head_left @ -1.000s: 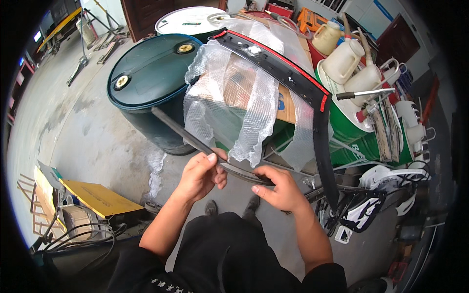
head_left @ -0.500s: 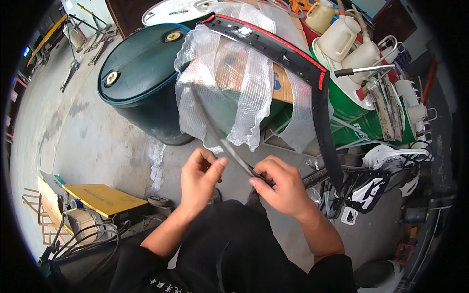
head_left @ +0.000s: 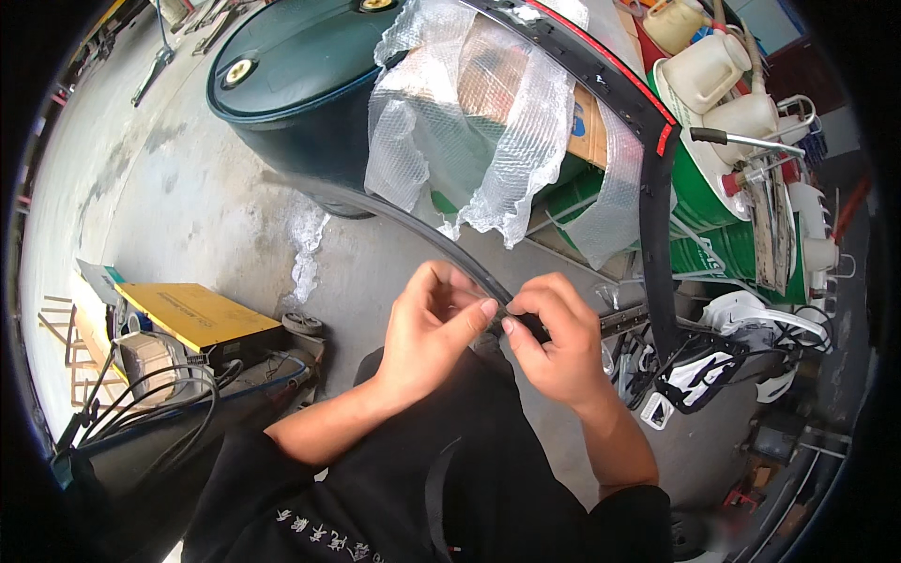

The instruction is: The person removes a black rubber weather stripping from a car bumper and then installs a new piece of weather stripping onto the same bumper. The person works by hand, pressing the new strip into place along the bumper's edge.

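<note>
A long, thin, dark grey rubber strip [head_left: 404, 214] arcs from between my hands toward the far left, its far end blurred. Around its near end my right hand [head_left: 560, 342] is closed in a pinch of thumb and forefinger. Close beside it, my left hand [head_left: 434, 328] pinches the same strip, the thumb tip almost meeting the right thumb. Beyond them, a curved black plastic trim piece [head_left: 648, 155] with red tape along its edge lies over bubble wrap [head_left: 511, 141] and hangs down on the right.
A dark blue-green drum [head_left: 291, 70] stands at far left. On the right are a green drum [head_left: 690, 202], white plastic jugs [head_left: 704, 73] and a lever handle [head_left: 741, 138]. A yellow-topped machine [head_left: 197, 314] with cables sits at left; black-and-white plastic parts [head_left: 699, 375] lie on the floor at right.
My left hand has moved right and closed on the strip beside my right hand. The strip's far end has swung left. The view has shifted, bringing drums and trim higher in the picture.
</note>
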Motion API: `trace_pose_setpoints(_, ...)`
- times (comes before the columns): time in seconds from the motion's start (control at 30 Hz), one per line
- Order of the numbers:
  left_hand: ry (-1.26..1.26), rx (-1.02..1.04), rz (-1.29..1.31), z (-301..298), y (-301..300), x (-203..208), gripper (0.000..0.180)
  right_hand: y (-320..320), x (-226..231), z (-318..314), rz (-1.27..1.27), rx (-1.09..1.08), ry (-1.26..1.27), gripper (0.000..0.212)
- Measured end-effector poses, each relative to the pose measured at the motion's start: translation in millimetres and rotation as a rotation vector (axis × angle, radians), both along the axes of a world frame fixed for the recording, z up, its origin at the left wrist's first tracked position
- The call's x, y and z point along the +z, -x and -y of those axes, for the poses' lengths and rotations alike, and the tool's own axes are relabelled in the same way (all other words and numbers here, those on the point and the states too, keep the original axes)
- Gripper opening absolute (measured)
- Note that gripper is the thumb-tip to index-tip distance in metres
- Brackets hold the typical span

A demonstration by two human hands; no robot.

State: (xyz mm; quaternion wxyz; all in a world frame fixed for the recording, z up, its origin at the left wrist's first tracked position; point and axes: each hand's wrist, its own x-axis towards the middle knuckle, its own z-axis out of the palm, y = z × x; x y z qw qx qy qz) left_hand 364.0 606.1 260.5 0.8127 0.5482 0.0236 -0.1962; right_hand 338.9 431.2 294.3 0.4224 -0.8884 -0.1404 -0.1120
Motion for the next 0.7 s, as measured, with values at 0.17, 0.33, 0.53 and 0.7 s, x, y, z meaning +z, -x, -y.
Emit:
trace_pose_setpoints(0.17, 0.252, -0.047, -0.095, -3, -4, -8, 0.019, 2, -3, -3, -0.092, 0.009, -0.139, 0.019)
trace_pose_setpoints(0.33, 0.226, -0.058, -0.025, -1, -7, -5, 0.015, 1, 2, 1, -0.244, 0.058, -0.126, 0.019)
trace_pose_setpoints(0.53, 0.061, -0.190, -0.033, -6, -12, -3, 0.020, -3, -3, 14, -0.206, 0.209, 0.006, 0.015)
trace_pose_setpoints(0.7, -0.123, -0.217, 0.004, -8, -16, 0, 0.021, -4, 1, 12, -0.283, 0.212, -0.074, 0.014)
